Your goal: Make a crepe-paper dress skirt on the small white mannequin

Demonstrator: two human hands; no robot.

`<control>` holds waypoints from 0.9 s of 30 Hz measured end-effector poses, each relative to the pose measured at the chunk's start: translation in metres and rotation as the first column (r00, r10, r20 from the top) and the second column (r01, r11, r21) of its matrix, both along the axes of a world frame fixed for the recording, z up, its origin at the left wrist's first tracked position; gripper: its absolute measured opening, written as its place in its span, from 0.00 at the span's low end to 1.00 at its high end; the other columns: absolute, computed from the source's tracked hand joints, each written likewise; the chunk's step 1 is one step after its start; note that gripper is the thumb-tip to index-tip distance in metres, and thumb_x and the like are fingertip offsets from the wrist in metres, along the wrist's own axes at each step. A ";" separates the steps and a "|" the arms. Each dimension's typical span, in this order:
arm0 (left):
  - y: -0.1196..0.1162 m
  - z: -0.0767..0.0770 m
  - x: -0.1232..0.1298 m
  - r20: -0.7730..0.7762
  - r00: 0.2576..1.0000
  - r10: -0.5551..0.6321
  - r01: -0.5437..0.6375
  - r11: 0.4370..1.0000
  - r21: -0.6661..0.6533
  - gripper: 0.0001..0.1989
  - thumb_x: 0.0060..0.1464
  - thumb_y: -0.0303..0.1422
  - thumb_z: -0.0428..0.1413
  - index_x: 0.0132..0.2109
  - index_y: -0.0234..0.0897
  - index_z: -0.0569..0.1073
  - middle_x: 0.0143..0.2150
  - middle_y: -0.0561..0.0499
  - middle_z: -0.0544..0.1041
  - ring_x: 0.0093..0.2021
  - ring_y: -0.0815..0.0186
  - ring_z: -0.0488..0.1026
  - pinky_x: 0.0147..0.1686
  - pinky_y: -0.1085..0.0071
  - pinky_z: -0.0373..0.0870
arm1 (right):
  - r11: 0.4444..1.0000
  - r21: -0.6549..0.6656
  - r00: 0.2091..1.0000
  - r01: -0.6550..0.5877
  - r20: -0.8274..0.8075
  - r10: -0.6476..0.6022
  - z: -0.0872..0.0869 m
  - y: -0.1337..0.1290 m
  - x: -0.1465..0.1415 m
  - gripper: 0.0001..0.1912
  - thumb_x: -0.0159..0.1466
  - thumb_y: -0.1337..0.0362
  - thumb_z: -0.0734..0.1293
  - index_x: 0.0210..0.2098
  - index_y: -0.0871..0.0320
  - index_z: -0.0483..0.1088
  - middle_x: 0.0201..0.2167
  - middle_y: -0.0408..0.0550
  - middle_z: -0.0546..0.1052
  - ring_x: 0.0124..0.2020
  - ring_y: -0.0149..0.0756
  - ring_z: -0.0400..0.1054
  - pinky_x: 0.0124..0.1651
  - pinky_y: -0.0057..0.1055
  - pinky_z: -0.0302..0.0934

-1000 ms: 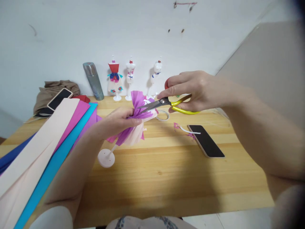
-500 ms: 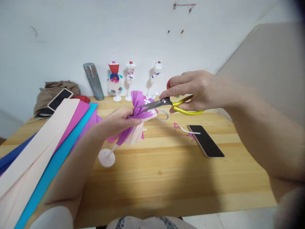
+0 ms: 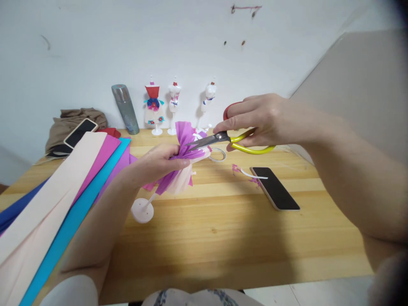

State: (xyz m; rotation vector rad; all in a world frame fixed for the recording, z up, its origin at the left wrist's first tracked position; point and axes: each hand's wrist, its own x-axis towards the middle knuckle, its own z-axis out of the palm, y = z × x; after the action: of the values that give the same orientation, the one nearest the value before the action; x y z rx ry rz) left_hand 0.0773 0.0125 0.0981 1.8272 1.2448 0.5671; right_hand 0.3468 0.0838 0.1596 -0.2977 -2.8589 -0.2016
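Note:
My left hand [image 3: 159, 163] is closed around a small white mannequin stand wrapped in purple and pale pink crepe paper [image 3: 185, 138]. The stand is tilted, its round white base [image 3: 142, 211] towards me at the lower left. In my right hand [image 3: 258, 121] are scissors [image 3: 252, 146] with yellow handles and dark blades. The blades are slightly apart and lie at the gathered purple paper, just above my left fingertips. A small red thing shows behind my right index finger; what it is I cannot make out.
Crepe strips [image 3: 60, 187] cover the left side. Behind stand a grey flask [image 3: 126, 109] and dressed mannequins [image 3: 153, 104]. A tape roll [image 3: 217, 155] lies beyond the paper. On the right is a phone [image 3: 276, 189] with a white strip; another phone [image 3: 80, 132] rests by brown cloth [image 3: 76, 123].
Both hands keep nearly the same place. The scissor handles have opened very slightly, and the blades remain at the purple paper.

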 end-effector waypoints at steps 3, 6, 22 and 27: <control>0.000 -0.001 -0.001 -0.013 1.000 0.005 -0.005 1.000 0.004 0.14 0.54 0.43 0.57 0.37 0.36 0.73 0.26 0.55 0.67 0.26 0.68 0.65 0.24 0.72 0.59 | 1.000 0.010 1.000 0.014 0.002 -0.014 0.001 -0.001 0.000 0.17 0.68 0.58 0.65 0.54 0.52 0.74 0.36 0.46 0.76 0.31 0.31 0.65 0.35 0.29 0.57; 0.001 -0.002 -0.002 -0.013 1.000 0.001 -0.001 1.000 0.002 0.15 0.54 0.44 0.56 0.39 0.36 0.73 0.28 0.55 0.67 0.27 0.68 0.65 0.25 0.71 0.58 | 1.000 0.004 1.000 0.015 0.004 -0.015 0.002 -0.002 0.000 0.17 0.68 0.58 0.64 0.55 0.52 0.74 0.35 0.46 0.76 0.31 0.31 0.65 0.34 0.29 0.57; 0.002 -0.002 -0.001 -0.099 0.995 0.024 -0.019 0.999 0.050 0.17 0.52 0.47 0.55 0.33 0.37 0.70 0.27 0.55 0.65 0.27 0.68 0.62 0.25 0.69 0.55 | 0.998 -0.017 0.998 0.058 0.008 -0.058 -0.001 0.001 0.003 0.18 0.68 0.58 0.63 0.55 0.46 0.74 0.34 0.44 0.76 0.30 0.33 0.66 0.34 0.30 0.57; 0.001 -0.002 0.000 -0.096 0.995 0.032 -0.026 0.998 0.062 0.16 0.52 0.46 0.55 0.31 0.36 0.70 0.26 0.55 0.65 0.27 0.68 0.62 0.24 0.70 0.55 | 0.999 -0.008 0.999 0.041 -0.004 -0.041 0.000 0.000 0.001 0.17 0.68 0.59 0.62 0.53 0.51 0.75 0.31 0.44 0.73 0.28 0.30 0.63 0.33 0.28 0.56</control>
State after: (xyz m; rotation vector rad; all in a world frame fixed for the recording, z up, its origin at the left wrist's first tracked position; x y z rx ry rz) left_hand 0.0770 0.0139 0.0960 1.9097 1.3336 0.5433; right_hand 0.3474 0.0839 0.1593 -0.3580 -2.8521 -0.1979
